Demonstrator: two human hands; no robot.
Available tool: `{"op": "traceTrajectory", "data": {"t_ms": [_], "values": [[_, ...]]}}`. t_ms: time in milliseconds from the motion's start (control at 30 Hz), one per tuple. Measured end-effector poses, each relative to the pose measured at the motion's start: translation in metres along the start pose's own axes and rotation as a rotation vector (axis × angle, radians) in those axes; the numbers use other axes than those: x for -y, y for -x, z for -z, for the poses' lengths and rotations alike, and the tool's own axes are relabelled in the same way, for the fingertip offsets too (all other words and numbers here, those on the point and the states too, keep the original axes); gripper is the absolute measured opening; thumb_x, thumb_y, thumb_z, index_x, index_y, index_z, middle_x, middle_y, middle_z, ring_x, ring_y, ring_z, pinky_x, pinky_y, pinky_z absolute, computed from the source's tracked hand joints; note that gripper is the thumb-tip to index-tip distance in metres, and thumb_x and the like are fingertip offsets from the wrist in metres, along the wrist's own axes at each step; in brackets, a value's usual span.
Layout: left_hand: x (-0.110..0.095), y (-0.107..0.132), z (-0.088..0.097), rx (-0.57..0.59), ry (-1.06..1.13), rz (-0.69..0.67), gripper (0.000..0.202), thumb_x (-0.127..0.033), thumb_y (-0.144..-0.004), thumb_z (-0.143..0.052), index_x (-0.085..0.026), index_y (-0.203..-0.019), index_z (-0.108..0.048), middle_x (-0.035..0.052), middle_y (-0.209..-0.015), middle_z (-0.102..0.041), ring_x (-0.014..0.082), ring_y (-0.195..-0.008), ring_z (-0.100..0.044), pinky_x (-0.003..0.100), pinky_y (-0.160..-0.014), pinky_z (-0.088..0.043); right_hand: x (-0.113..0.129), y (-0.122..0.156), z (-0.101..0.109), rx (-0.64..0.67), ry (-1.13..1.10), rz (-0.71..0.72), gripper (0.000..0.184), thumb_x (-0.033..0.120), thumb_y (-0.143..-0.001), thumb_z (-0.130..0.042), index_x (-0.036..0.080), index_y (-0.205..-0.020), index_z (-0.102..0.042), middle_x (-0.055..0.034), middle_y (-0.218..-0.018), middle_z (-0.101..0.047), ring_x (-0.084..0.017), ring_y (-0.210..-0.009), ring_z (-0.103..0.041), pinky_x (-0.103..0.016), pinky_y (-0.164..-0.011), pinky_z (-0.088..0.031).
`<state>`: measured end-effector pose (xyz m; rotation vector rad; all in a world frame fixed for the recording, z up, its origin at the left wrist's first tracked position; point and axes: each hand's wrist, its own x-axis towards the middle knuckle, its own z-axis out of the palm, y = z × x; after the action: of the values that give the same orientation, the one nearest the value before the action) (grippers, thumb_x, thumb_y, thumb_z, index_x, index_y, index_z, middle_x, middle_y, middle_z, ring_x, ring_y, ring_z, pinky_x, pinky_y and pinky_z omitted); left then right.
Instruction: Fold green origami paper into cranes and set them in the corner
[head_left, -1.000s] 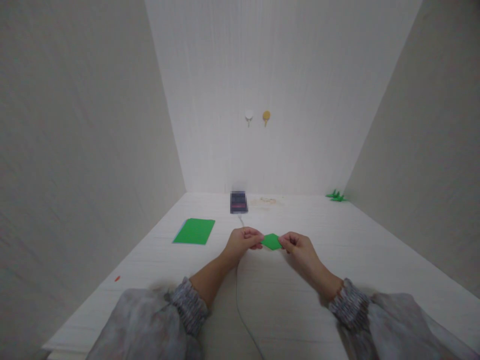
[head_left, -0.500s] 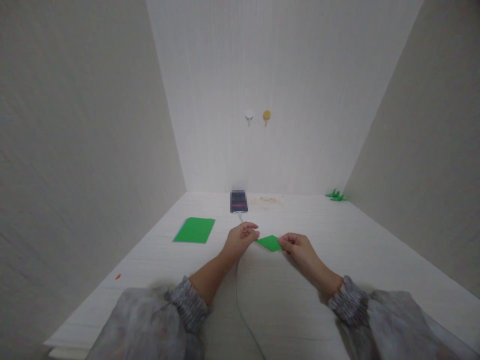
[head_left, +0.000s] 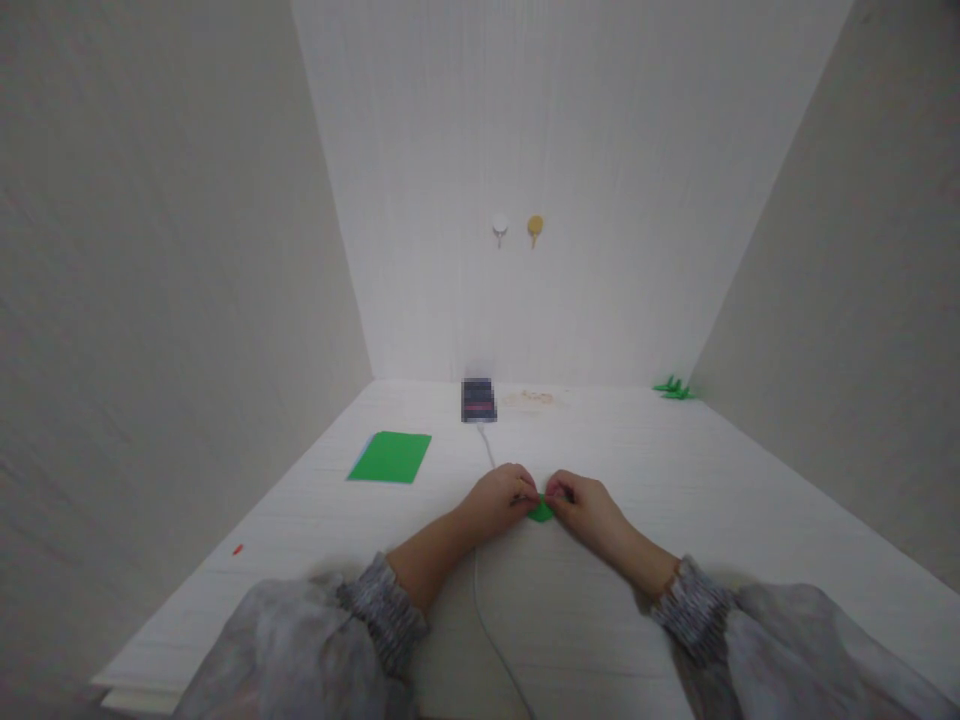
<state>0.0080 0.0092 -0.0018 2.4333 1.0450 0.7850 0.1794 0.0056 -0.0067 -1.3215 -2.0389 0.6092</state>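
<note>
A small piece of folded green paper (head_left: pixel 541 511) lies low over the white table, pinched from both sides. My left hand (head_left: pixel 501 503) closes its fingertips on the paper's left part, covering some of it. On the opposite side, my right hand (head_left: pixel 589 508) pinches the right part between thumb and fingers. The two hands are almost touching, so only the paper's near part shows between them. A stack of square green paper sheets (head_left: pixel 391 457) sits to the left, beyond my left forearm.
A phone (head_left: pixel 478 400) stands near the back wall, its white cable (head_left: pixel 487 630) running under my left arm to the front edge. Folded green paper pieces (head_left: pixel 676 389) sit in the far right corner. A red scrap (head_left: pixel 238 549) lies at left. Two hooks (head_left: pixel 535 226) hang on the wall.
My hands have come closer together around the folded paper. My left hand has moved right and slightly nearer me, and less of the green paper shows now.
</note>
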Motion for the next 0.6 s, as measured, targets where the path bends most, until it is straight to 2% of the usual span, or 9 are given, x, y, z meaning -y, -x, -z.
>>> {"op": "traceTrajectory", "data": {"t_ms": [167, 333, 600], "values": [[0.001, 0.003, 0.002, 0.038, -0.023, -0.035, 0.014, -0.021, -0.072, -0.055, -0.020, -0.078, -0.067, 0.0038, -0.078, -0.060, 0.0146, -0.075, -0.053, 0.023, -0.068, -0.039, 0.000, 0.001, 0.003, -0.010, 0.117, 0.136, 0.007, 0.018, -0.067, -0.055, 0.018, -0.065, -0.062, -0.0019, -0.065, -0.053, -0.015, -0.062, -0.048, -0.025, -0.057, -0.036], [0.000, 0.005, 0.004, 0.053, -0.025, -0.022, 0.014, -0.021, -0.071, -0.056, -0.018, -0.078, -0.067, 0.0039, -0.074, -0.060, 0.0146, -0.073, -0.053, 0.023, -0.068, -0.039, 0.004, 0.004, 0.009, 0.194, 0.051, 0.348, 0.007, 0.024, -0.070, -0.060, 0.021, -0.071, -0.066, -0.0033, -0.073, -0.057, -0.018, -0.076, -0.051, -0.028, -0.068, -0.039], [-0.002, 0.006, 0.004, 0.072, -0.044, 0.003, 0.014, -0.019, -0.071, -0.055, -0.019, -0.078, -0.067, 0.0021, -0.074, -0.059, 0.0137, -0.073, -0.052, 0.022, -0.067, -0.038, 0.003, 0.005, 0.010, 0.230, 0.045, 0.408, 0.012, 0.025, -0.077, -0.053, 0.019, -0.072, -0.063, -0.0036, -0.074, -0.056, -0.016, -0.076, -0.052, -0.027, -0.070, -0.040]]}}
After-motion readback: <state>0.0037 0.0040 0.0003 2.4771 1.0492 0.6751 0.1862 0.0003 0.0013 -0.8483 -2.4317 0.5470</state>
